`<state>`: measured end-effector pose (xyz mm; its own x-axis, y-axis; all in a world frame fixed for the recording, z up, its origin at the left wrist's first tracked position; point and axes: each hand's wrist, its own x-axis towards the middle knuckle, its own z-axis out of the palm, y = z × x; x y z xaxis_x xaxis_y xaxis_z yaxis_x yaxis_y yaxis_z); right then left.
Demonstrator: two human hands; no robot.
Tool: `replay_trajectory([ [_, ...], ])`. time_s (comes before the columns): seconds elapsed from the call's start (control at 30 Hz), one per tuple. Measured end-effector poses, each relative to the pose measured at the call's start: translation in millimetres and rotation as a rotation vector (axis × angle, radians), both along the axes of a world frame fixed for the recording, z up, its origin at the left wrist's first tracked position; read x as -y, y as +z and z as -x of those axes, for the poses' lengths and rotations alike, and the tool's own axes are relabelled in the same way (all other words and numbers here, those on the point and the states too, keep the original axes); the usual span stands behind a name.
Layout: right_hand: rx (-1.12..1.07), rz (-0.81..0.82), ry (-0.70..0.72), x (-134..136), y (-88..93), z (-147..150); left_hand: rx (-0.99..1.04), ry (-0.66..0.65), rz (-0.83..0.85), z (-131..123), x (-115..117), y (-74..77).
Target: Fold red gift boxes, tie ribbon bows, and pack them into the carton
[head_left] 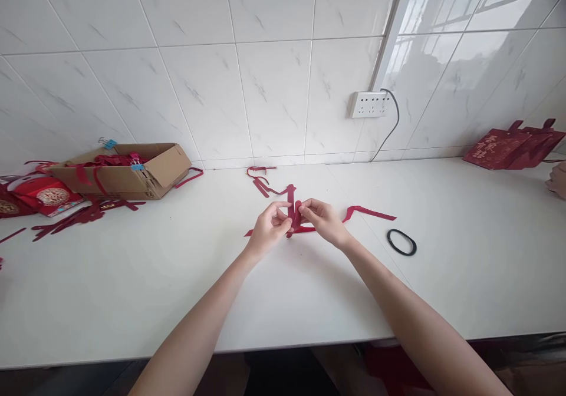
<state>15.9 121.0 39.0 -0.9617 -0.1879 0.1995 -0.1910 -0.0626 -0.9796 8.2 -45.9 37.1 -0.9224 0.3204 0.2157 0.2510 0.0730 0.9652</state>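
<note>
My left hand (269,228) and my right hand (322,220) meet over the middle of the white table (132,290). Both pinch a dark red ribbon (293,207), which stands folded upright between the fingertips. One tail of the ribbon (369,211) trails off to the right on the table, another pokes out to the left under my left hand. More red ribbon pieces (260,181) lie just beyond, near the wall.
A black hair band (401,242) lies right of my right hand. An open cardboard box (124,175) with red ribbons stands at the far left, with red bags (42,195) beside it. Red paper bags (513,145) lie far right, where another person's hand (558,179) shows. A socket (369,104) hangs on the tiled wall.
</note>
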Motion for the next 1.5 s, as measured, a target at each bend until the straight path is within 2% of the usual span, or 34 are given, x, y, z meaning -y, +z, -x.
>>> replay_trajectory([
  [0.37, -0.012, -0.088, -0.101, 3.5, 1.6, -1.2, 0.004, -0.019, 0.008, -2.2, -1.5, 1.9],
  [0.77, -0.024, -0.116, -0.211, 11.3, -2.3, 0.2, -0.011, 0.037, 0.085, -3.8, -1.1, 3.9],
  [0.87, -0.016, -0.093, -0.331, 4.5, -4.5, 6.9, -0.018, 0.040, 0.081, -5.1, 0.1, 3.1],
  [1.0, -0.008, -0.027, -0.601, -20.4, -3.7, 16.0, 0.035, 0.081, -0.006, -4.1, 2.9, 4.1],
  [1.07, 0.002, -0.010, -0.643, -29.2, -2.3, 17.3, 0.066, 0.138, -0.060, 0.5, 5.1, 4.4],
  [1.13, 0.012, -0.006, -0.603, -30.5, -1.5, 16.5, 0.094, 0.203, -0.107, 7.6, 8.6, 4.1],
  [1.23, 0.035, -0.022, -0.469, -22.8, -1.8, 13.9, 0.173, 0.272, -0.198, 18.6, 15.7, 4.0],
  [1.37, 0.101, -0.066, -0.306, -15.1, -0.4, 10.0, 0.258, 0.258, -0.281, 25.4, 22.8, 5.2],
  [1.5, 0.160, -0.051, -0.200, -16.6, 3.0, 7.1, 0.265, 0.255, -0.276, 28.2, 25.1, 2.8],
])
